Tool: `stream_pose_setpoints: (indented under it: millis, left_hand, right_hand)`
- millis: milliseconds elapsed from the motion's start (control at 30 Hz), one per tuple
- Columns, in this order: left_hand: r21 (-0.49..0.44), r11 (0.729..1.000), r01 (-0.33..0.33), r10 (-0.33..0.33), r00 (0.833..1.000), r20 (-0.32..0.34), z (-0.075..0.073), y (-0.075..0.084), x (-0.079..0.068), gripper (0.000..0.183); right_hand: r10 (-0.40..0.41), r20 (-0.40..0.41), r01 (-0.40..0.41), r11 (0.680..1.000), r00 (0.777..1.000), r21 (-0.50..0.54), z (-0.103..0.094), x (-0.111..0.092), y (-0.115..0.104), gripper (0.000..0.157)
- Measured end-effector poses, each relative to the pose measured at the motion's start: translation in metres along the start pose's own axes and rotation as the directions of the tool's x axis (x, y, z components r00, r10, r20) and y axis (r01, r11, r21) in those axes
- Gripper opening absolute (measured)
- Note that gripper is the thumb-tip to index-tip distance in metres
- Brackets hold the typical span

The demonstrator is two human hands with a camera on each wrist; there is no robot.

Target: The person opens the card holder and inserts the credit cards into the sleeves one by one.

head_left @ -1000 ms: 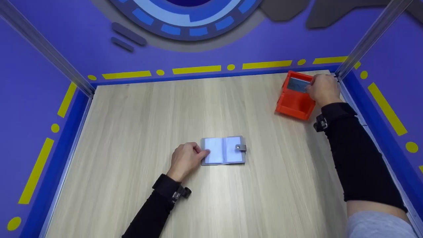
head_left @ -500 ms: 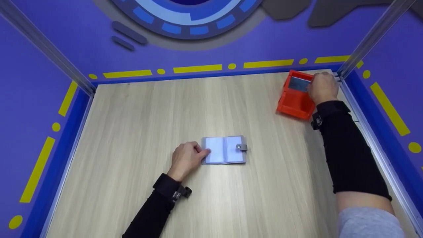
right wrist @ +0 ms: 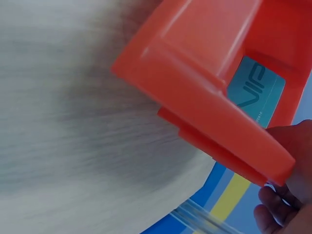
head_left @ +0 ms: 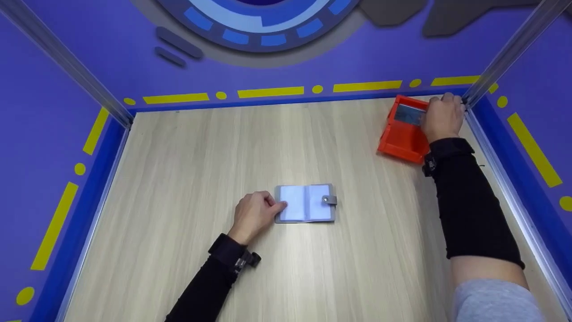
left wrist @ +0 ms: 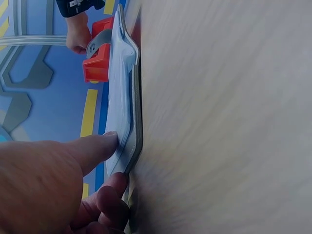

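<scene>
An open grey card holder [head_left: 293, 203] with clear pale sleeves and a snap strap lies on the table. My left hand [head_left: 255, 214] pinches its left edge; in the left wrist view the thumb [left wrist: 100, 146] presses on the sleeves and the fingers lie below the cover. At the far right stands a red open-topped box [head_left: 404, 141]. A blue-grey card [right wrist: 256, 90] marked VIP lies in it. My right hand [head_left: 443, 117] grips the box's right side, fingers curled outside the wall. The thumb reaches over toward the card; its tip is hidden.
The wooden table [head_left: 201, 156] is walled in by purple-blue panels [head_left: 268, 71] with yellow marks. Metal corner posts [head_left: 500, 58] rise at the back corners. The red box sits close to the back right corner.
The right hand has shifted slightly at the box's right side, its thumb now less visible over the card, and the right elbow has swung inward. Left hand and card holder have stayed put.
</scene>
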State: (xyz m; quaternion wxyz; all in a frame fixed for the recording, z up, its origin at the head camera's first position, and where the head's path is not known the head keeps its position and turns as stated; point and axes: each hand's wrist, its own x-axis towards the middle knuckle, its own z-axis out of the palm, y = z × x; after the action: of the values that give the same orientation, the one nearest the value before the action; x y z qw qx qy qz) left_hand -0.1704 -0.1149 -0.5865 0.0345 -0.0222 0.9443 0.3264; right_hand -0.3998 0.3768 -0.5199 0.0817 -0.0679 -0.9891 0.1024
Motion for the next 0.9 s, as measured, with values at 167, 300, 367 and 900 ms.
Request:
stream_pose_setpoints:
  millis: [167, 300, 367, 900]
  left_hand:
    - [0.0, 1.0, 0.003, -0.003, 1.0, 0.011, 0.001, 0.001, 0.0, 0.036]
    - [0.008, 1.0, 0.008, -0.008, 1.0, 0.013, 0.0, 0.001, 0.0, 0.036]
    - [0.013, 1.0, 0.006, -0.006, 1.0, 0.007, -0.001, 0.001, 0.0, 0.036]
    - [0.006, 1.0, -0.02, 0.02, 1.0, -0.007, -0.001, -0.001, 0.0, 0.036]
  right_hand:
    - [0.019, -0.003, -0.019, 1.0, 1.0, 0.024, 0.002, 0.004, 0.001, 0.04]
    - [0.05, 0.025, -0.05, 0.999, 0.998, 0.011, 0.004, 0.006, 0.002, 0.043]
    - [0.062, 0.028, -0.063, 0.998, 0.998, 0.014, 0.005, 0.008, 0.001, 0.046]
    - [0.069, 0.06, -0.07, 0.998, 0.996, 0.005, 0.006, 0.015, 0.002, 0.053]
